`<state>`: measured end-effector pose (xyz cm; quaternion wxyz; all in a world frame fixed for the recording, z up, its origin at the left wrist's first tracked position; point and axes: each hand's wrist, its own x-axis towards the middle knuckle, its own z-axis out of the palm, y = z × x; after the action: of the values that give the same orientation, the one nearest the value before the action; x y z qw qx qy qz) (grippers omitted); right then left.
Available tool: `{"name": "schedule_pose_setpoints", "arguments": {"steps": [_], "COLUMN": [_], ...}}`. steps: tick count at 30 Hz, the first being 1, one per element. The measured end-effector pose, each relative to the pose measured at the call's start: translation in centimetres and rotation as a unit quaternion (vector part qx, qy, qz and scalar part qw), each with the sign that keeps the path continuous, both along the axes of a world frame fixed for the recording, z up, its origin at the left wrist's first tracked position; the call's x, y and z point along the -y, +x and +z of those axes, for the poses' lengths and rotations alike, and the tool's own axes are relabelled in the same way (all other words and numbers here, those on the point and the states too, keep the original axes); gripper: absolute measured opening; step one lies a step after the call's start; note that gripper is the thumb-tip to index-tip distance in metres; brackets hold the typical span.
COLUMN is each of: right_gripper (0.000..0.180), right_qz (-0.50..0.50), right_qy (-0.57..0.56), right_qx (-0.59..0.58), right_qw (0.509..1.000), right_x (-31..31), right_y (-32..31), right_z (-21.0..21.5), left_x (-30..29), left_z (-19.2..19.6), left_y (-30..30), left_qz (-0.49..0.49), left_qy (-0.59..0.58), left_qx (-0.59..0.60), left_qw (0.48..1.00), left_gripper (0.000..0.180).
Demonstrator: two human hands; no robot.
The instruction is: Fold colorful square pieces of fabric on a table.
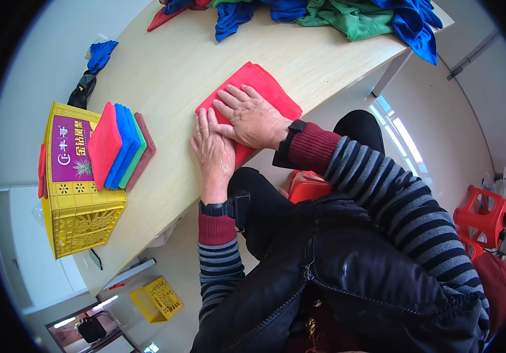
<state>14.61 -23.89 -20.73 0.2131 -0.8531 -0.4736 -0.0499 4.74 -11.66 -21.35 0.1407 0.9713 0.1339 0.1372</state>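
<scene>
A red cloth (264,88), folded into layers, lies flat near the table's edge in front of me. My right hand (253,117) rests palm down on its middle, fingers stretched out and slightly apart. Lower on the cloth, at its left side, my left hand (214,150) also lies flat with straight fingers. The right thumb reaches over to the left hand, and the two hands touch. Neither hand grips anything. To the left, a row of folded cloths (122,147) in red, blue, green and brownish red leans by a yellow crate.
The yellow crate (82,206) with a purple label stands at the table's left. A loose heap of blue, green and red cloths (347,17) covers the far edge, partly overhanging. Another yellow crate (157,299) sits on the floor; a red stool (482,217) stands at right.
</scene>
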Motion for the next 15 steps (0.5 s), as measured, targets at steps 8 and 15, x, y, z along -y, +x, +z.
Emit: {"name": "schedule_pose_setpoints", "arguments": {"steps": [8, 15], "right_gripper": [0.064, 0.061], "right_qz": [-0.068, -0.12], "right_qy": [-0.016, -0.028], "right_qx": [0.055, -0.006], "right_qw": [0.996, 0.992], "right_x": [2.0, 4.4], "right_y": [2.3, 3.2], "right_z": [-0.7, 0.3], "left_x": [0.5, 0.7], "left_z": [0.7, 0.9], "left_y": [-0.1, -0.2], "left_qz": [0.006, 0.005], "left_qy": [0.025, 0.024], "left_qx": [-0.033, -0.027], "left_qw": [0.999, 0.999], "left_gripper": [0.063, 0.063]}}
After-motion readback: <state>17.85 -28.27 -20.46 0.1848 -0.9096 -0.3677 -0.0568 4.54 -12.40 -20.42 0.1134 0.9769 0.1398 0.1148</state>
